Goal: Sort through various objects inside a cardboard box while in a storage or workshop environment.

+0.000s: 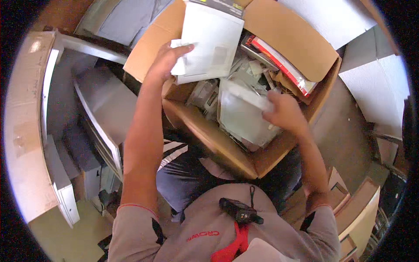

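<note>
An open cardboard box (209,135) stands in front of me, filled with a jumble of pale, flat pieces. At its far left side, my left hand (163,61) is closed on the edge of a white flat rectangular package (211,39), held tilted over the box. A small white piece (178,65) shows under that thumb. Inside the box, my right hand (286,111) is bent round the edge of a pale flat panel (244,109); both are smeared by motion. A red-and-white flat package (283,61) leans against the box's right wall.
Left of the box are a grey panel (107,96) and a long cardboard carton (32,126). White boxes (375,78) stand at the right. Wooden frame-like pieces (358,209) lie at the lower right. A small black device (240,212) hangs on my chest from a red strap.
</note>
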Demonstrator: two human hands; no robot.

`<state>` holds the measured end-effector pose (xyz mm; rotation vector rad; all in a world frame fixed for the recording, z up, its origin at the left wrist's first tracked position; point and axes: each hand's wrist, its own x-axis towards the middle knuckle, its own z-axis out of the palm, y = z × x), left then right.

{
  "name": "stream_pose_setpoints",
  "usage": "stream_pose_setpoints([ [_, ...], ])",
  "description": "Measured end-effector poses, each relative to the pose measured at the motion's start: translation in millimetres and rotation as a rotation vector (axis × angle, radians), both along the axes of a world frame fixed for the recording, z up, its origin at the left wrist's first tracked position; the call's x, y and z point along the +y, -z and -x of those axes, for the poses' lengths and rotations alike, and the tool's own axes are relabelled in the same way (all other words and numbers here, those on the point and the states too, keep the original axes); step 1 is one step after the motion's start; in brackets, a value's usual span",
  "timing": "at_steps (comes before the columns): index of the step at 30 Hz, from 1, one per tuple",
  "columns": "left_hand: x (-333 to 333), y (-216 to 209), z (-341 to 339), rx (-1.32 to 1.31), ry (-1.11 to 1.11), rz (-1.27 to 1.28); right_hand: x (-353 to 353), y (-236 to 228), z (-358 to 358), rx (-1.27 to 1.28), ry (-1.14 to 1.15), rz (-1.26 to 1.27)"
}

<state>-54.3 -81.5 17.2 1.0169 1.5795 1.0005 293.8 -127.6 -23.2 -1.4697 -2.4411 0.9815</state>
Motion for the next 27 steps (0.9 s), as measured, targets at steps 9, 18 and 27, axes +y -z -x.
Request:
stream_pose_setpoints([
  [9, 24, -3, -21, -0.356, -0.027, -0.075, 49, -19, -105, 0.867, 0.660, 0.130],
  [18, 41, 39, -126, -0.683, 0.143, 0.087, 73, 28, -141, 1.347, 0.873, 0.422],
  [27, 33, 38, -163, -0.647, 0.291, 0.107, 56, 61, -141, 0.909, 0.533, -0.226],
])
